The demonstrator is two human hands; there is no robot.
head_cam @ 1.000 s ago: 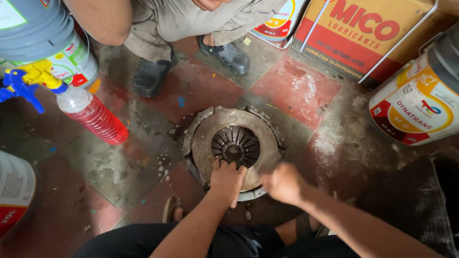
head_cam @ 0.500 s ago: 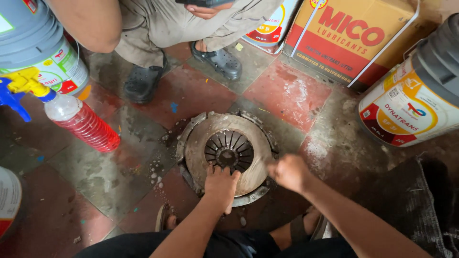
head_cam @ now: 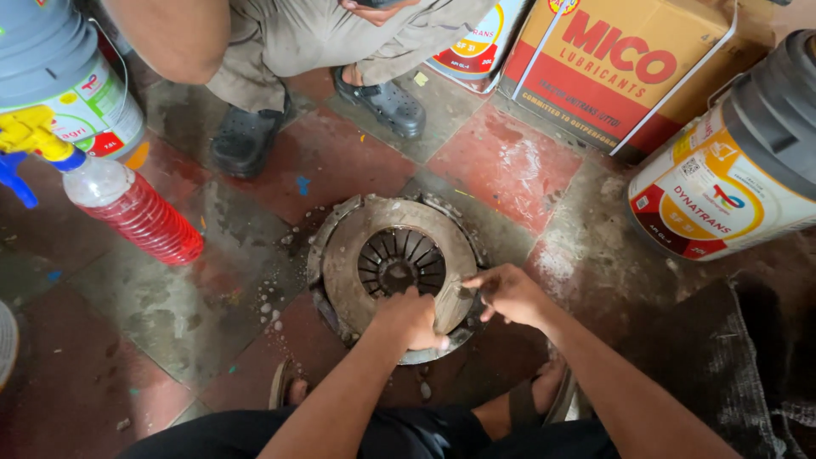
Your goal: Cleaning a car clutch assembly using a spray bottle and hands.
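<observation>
The round metal clutch cover [head_cam: 396,272] lies flat on the worn red-and-grey tiled floor [head_cam: 170,306], its slotted spring fingers radiating about a dark central opening. The left hand [head_cam: 414,320] rests on the near rim of the cover, fingers curled down onto the metal; whether they pinch anything beneath cannot be told. The right hand [head_cam: 507,294] sits just right of the left hand, at the cover's near-right edge, its fingers closed around a small dark tool [head_cam: 478,299], whose tip is hidden, and against a pale folded strip [head_cam: 450,304] that lies between the two hands. Beyond the fingers, across the cover, a second person crouches in dark clogs [head_cam: 384,102]. Far left of the fingers, a clear spray bottle of red liquid [head_cam: 140,217] lies tilted on the floor, next to a grey-lidded tub [head_cam: 59,76]. Far right of the fingers, a white-and-yellow pail with a dark lid [head_cam: 731,170] lies on its side, and a yellow-and-red carton [head_cam: 620,68] stands behind it. A dark cloth [head_cam: 722,365] lies near the right forearm.
</observation>
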